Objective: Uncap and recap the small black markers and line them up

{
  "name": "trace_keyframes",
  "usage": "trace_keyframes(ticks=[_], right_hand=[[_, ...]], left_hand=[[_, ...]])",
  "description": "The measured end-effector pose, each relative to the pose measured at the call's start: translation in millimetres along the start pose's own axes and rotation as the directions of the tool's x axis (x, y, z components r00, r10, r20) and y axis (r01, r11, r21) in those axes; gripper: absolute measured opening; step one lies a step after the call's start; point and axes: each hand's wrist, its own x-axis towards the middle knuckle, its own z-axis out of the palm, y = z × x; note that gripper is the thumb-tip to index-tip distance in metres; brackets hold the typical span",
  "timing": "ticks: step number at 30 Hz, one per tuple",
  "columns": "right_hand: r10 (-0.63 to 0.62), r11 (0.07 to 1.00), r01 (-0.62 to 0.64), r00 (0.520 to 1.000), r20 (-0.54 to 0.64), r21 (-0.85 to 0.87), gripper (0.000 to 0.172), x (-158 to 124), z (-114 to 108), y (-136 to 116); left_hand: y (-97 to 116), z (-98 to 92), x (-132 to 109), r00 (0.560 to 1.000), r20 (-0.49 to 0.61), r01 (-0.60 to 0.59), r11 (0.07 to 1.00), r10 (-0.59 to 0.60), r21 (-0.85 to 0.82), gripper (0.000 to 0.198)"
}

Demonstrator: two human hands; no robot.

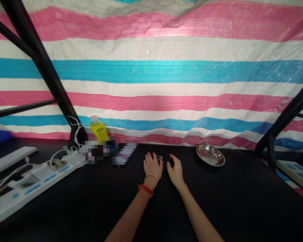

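On the black tabletop (131,201), my left hand (153,167) lies palm down with its fingers over a small dark item with red and pale markings (160,157). Most of that item is hidden under the fingers, so its kind cannot be made out. A thin light bracelet and an orange-red bangle circle the left wrist. Just to the right, my right hand (176,170) rests with curled fingers, its thumb and forefinger apart. The gap between them looks dark; whether a small black thing is there, I cannot tell. A shallow round metal dish (210,155) sits farther right.
A white power strip (44,179) with plugs and cables runs along the left. Behind it stands a yellow bottle (99,131), beside blurred-out items (125,154). A blue bin (0,137) is at far left. Black frame bars (47,74) flank a striped tarp (166,70).
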Motion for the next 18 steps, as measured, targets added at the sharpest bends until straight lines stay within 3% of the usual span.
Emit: trace_keyframes(ticks=[11, 15, 18], right_hand=[[0.015, 0.997, -0.007, 0.995, 0.099, -0.076, 0.035, -0.2, -1.2, -3.5], [0.02, 0.996, -0.01, 0.994, 0.106, -0.093, 0.034, 0.1, -1.6, -4.1], [0.02, 0.995, -0.009, 0.994, 0.106, -0.098, 0.034, 0.1, -1.7, -4.0]], left_hand=[[-4.1, 0.1, 4.0, 1.0, 0.004, 0.03, 0.992, -0.029, -0.122, 0.043], [-10.2, 4.7, 8.8, 0.995, -0.001, 0.099, 0.948, -0.105, -0.304, 0.037], [-18.2, 9.9, 15.3, 0.981, -0.039, 0.142, 0.837, -0.191, -0.529, 0.033]])
